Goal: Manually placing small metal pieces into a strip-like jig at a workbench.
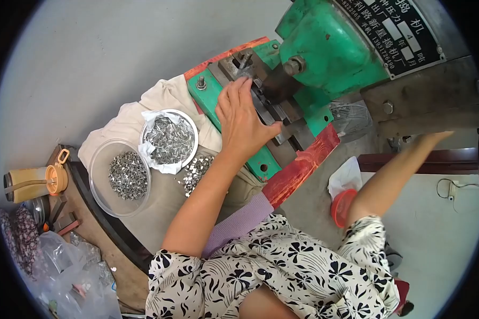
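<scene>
My left hand [242, 119] rests on the dark metal die block [274, 109] of a green press machine [324, 50], fingers stretched toward the tooling; whether it holds a small part is hidden. My right arm reaches up to the right behind the machine body, and my right hand [436, 137] is mostly hidden there. A white-lined bowl [189, 119] full of small shiny metal pieces stands left of my left hand. Beside it a clear round bowl [98, 181] holds darker small metal pieces. A loose heap of metal pieces [196, 171] lies on the cloth under my left forearm.
A beige cloth [159, 95] covers the bench. An orange-lidded bottle [34, 182] lies at the far left above plastic bags [72, 271]. A red edge strip [303, 162] borders the machine table. A red bucket with a white bag [343, 199] stands on the floor.
</scene>
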A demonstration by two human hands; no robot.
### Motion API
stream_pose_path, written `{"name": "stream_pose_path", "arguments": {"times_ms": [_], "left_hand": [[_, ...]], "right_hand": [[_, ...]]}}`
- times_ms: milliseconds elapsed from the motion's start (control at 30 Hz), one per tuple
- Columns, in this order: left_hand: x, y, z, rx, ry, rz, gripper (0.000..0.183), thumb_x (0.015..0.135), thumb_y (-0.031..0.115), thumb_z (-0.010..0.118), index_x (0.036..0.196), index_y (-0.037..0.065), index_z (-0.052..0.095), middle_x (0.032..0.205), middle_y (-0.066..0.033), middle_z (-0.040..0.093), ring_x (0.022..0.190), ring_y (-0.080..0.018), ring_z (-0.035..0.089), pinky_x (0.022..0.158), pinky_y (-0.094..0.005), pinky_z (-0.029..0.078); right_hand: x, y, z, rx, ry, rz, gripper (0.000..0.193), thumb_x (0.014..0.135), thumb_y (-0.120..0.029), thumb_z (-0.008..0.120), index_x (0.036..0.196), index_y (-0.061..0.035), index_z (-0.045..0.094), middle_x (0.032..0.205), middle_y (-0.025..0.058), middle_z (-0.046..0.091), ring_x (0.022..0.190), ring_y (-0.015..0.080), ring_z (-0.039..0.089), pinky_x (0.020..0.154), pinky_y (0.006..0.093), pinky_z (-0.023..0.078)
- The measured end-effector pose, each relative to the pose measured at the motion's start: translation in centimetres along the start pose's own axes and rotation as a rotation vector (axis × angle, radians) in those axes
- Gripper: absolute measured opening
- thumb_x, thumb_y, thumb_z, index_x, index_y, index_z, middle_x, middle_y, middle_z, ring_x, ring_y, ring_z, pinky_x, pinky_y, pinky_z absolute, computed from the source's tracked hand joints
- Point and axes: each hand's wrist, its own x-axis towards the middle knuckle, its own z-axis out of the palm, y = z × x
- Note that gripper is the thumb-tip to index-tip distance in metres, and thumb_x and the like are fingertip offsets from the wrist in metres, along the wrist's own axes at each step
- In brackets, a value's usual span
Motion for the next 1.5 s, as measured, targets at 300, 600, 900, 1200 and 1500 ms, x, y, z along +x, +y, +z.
{"name": "stream_pose_path", "arguments": {"times_ms": [300,600,900,1200,1500], "left_hand": [[0.7,-0.3,-1.3,0.045,0.032,0.017,0.092,0.052,0.024,0.084,0.130,-0.002,0.043,0.136,-0.0164,0.043,0.132,-0.0379,0.035,0.110,-0.0486,0.028],[-3.9,2.0,-1.8,0.011,-0.034,-0.044,0.098,0.051,0.024,0.086,0.133,-0.002,0.039,0.137,-0.0178,0.041,0.136,-0.0386,0.033,0.113,-0.0502,0.023],[-3.9,1.6,-1.6,-0.007,-0.019,-0.017,0.099,0.051,0.022,0.085,0.135,-0.001,0.038,0.138,-0.0174,0.040,0.133,-0.0386,0.035,0.111,-0.0506,0.027],[-4.0,0.5,-1.9,-0.151,-0.065,0.017,0.108,0.053,0.026,0.092,0.141,-0.001,0.036,0.140,-0.0191,0.040,0.131,-0.0401,0.038,0.110,-0.0502,0.030],[-2.6,0.8,-2.2,-0.249,-0.124,-0.019,0.103,0.052,0.033,0.094,0.136,0.001,0.043,0.133,-0.0177,0.043,0.126,-0.0401,0.037,0.106,-0.0490,0.033]], "right_hand": [[5.6,1.5,-3.5,0.080,0.236,0.099,0.023,0.094,-0.008,0.062,0.114,0.0041,0.062,0.109,0.0131,0.066,0.093,0.0212,0.066,0.079,0.0352,0.056],[6.7,-0.3,-2.3,0.002,0.412,0.147,0.028,0.100,-0.015,0.059,0.119,0.0045,0.061,0.110,0.0106,0.066,0.097,0.0224,0.065,0.083,0.0341,0.054],[-2.2,2.7,5.0,0.068,0.548,0.093,0.044,0.105,-0.034,0.050,0.128,0.0033,0.056,0.117,0.0128,0.063,0.104,0.0245,0.061,0.092,0.0354,0.051],[-16.6,-7.6,21.5,0.013,0.109,0.359,0.024,0.096,-0.012,0.064,0.114,0.0030,0.060,0.103,0.0065,0.063,0.093,0.0136,0.058,0.083,0.0278,0.048],[-14.2,-9.2,23.8,0.217,-0.700,0.776,0.025,0.104,-0.019,0.051,0.110,0.0002,0.065,0.070,-0.0020,0.057,0.056,0.0044,0.046,0.054,0.0217,0.037]]}}
